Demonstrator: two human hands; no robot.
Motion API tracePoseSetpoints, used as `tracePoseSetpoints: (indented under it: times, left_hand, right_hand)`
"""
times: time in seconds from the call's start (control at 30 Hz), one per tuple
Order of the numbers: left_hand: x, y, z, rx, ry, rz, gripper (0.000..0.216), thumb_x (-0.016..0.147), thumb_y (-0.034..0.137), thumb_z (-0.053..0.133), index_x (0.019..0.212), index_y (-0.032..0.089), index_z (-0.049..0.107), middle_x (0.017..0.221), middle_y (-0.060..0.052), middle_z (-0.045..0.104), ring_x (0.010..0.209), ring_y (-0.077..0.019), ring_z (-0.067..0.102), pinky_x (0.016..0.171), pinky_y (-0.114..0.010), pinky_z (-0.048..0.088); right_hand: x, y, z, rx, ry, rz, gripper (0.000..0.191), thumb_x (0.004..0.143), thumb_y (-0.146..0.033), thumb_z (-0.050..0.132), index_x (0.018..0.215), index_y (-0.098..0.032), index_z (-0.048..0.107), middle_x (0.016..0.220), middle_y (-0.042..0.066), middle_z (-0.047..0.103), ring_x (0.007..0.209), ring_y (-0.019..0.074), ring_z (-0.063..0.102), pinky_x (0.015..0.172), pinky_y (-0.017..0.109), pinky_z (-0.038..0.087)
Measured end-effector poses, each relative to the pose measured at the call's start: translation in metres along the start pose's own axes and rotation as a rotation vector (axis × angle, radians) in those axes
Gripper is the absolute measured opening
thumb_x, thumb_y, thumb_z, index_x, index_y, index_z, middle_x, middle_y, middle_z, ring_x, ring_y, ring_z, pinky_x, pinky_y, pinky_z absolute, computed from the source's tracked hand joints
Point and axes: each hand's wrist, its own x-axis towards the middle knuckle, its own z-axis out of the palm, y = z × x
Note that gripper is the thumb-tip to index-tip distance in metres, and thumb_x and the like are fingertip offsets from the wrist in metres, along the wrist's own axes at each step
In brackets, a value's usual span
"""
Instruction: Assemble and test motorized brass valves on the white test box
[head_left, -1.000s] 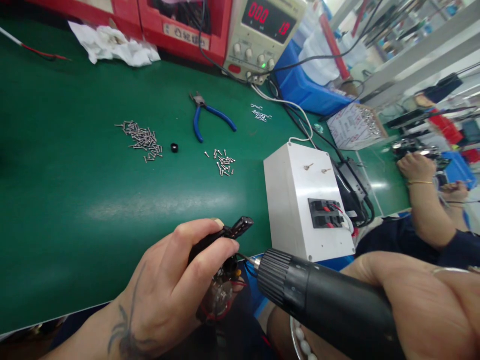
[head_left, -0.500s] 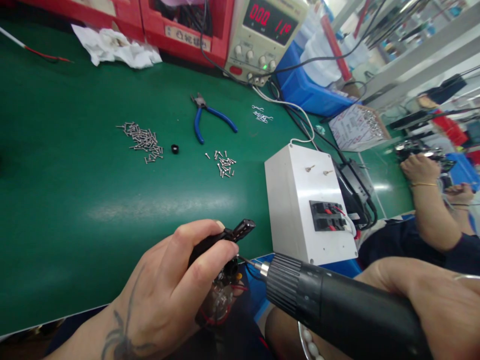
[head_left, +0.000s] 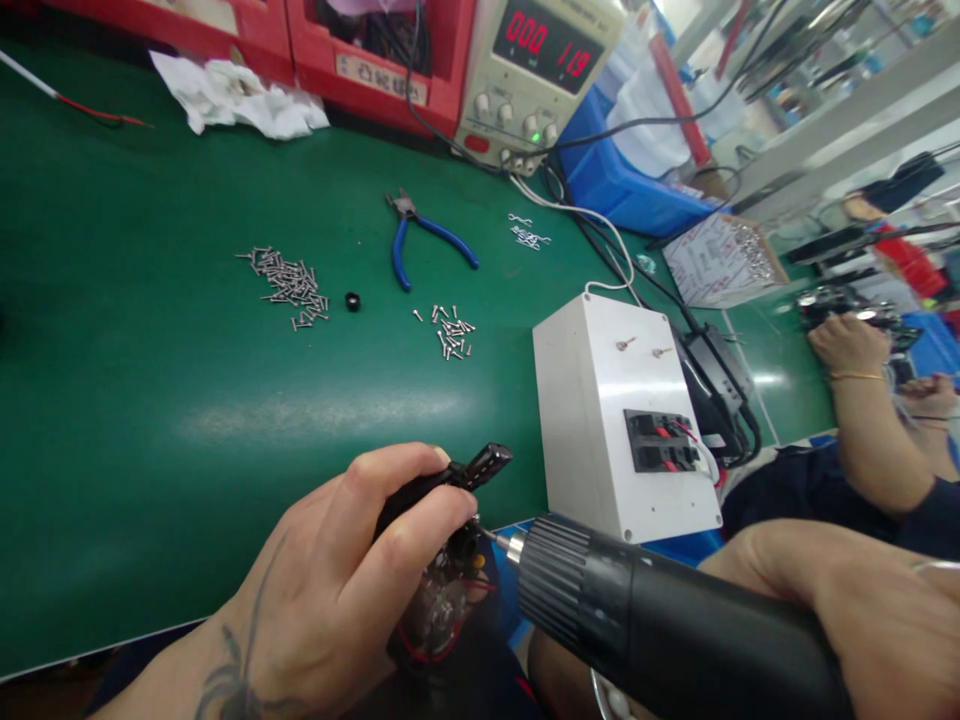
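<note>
My left hand [head_left: 352, 580] is closed around a small black part [head_left: 469, 470] with red wires and a clear piece under it, held just off the near edge of the green bench [head_left: 150, 400]. My right hand [head_left: 840, 610] grips a black electric screwdriver [head_left: 660, 620]. Its metal bit [head_left: 499, 542] points left and touches the part below my left fingers. Two heaps of small silver screws [head_left: 289, 285] [head_left: 450, 330] lie on the bench beyond my hands.
A white box [head_left: 615, 410] with black terminals stands right of my hands. Blue-handled pliers [head_left: 427, 240], a small black ring [head_left: 351, 300], a crumpled white cloth [head_left: 240, 100] and a power supply [head_left: 536, 70] sit farther back. Another person's hands [head_left: 847, 345] work at the right.
The screwdriver drew back to the right slightly, then came in again so its bit meets the part. My left hand has stayed where it was.
</note>
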Motion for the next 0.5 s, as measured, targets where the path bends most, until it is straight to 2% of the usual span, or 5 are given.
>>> tracePoseSetpoints:
  times: [0.07,0.13,0.33,0.5]
  left_hand:
    - [0.000,0.001,0.000,-0.002,-0.003,0.004,0.034,0.094,0.008,0.055,0.127,0.018,0.055,0.134,-0.008,0.052,0.119,-0.0172,0.058,0.098,-0.025,0.052]
    - [0.000,0.001,0.000,-0.004,-0.003,0.003,0.035,0.095,0.007,0.053,0.128,0.018,0.055,0.134,-0.008,0.052,0.120,-0.0176,0.057,0.100,-0.025,0.051]
    - [0.002,0.001,0.000,0.001,0.001,0.006,0.041,0.091,0.004,0.055,0.130,0.016,0.053,0.132,-0.009,0.051,0.117,-0.0167,0.057,0.097,-0.023,0.053]
    - [0.002,0.001,-0.001,-0.017,0.000,-0.014,0.032,0.099,0.022,0.056,0.130,0.017,0.051,0.130,-0.010,0.050,0.113,-0.0197,0.057,0.088,-0.026,0.059]
  right_hand:
    - [0.021,0.007,-0.010,0.021,0.010,0.011,0.073,0.068,-0.049,0.073,0.066,-0.018,0.007,0.055,-0.005,0.012,0.069,0.0157,0.004,0.075,0.028,0.002]
    - [0.023,0.010,-0.013,0.025,0.017,0.006,0.073,0.069,-0.049,0.073,0.066,-0.018,0.007,0.055,-0.005,0.013,0.069,0.0156,0.005,0.075,0.028,0.002]
    - [-0.017,0.000,0.001,-0.049,-0.086,-0.119,0.070,0.071,-0.056,0.071,0.062,-0.020,0.011,0.058,-0.007,0.015,0.067,0.0139,0.008,0.076,0.030,0.004]
    - [-0.032,-0.001,0.004,-0.056,-0.116,-0.187,0.073,0.061,-0.058,0.076,0.060,-0.020,0.013,0.059,-0.007,0.015,0.070,0.0135,0.008,0.077,0.031,0.004]
